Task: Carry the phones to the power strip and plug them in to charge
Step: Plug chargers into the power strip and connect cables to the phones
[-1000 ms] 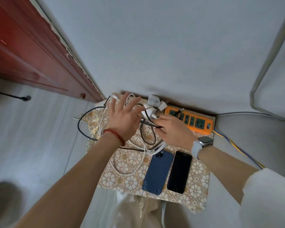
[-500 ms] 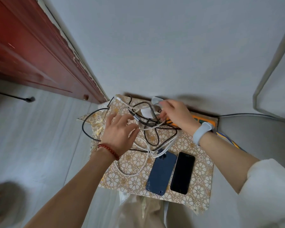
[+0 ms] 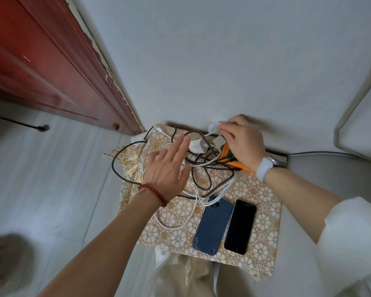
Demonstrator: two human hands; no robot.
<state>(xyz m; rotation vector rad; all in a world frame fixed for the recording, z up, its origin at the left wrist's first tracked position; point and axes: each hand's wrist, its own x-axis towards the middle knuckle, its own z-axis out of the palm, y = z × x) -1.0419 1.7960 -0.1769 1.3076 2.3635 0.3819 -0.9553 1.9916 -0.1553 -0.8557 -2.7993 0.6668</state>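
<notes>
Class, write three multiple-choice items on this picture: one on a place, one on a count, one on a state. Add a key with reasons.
1. Where is the blue phone?
A. left of the black phone
B. on the power strip
C. in the left hand

2. How many phones lie on the cloth?
A. one
B. two
C. three

3. What is the right hand doing?
A. lying flat
B. pinching a white charger
C. lifting a phone

Key: 1 A, they lie side by side; 2 B, one blue and one black; 3 B, its fingers close on the charger.
</notes>
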